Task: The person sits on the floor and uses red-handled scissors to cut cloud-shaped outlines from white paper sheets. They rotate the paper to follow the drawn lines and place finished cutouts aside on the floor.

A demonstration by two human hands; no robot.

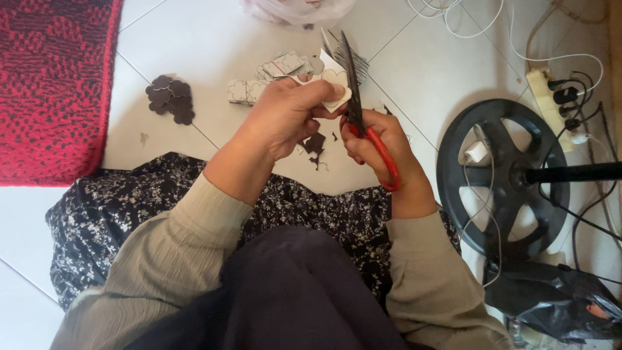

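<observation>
Over a white tiled floor, two hands cut a flower shape from pale card.

Above the person's lap, the left hand pinches a small white card piece with a drawn flower outline, fingers closed firmly on it. The right hand grips red-handled scissors, fingers through the loops, dark blades raised and meeting the card's edge. Just beyond the hands lies a loose heap of cut pale flower shapes; farther left sits a cluster of dark brown flower shapes. Dark scraps lie under the hands. To the right stands a black round fan base; a red woven rug fills the left.
</observation>
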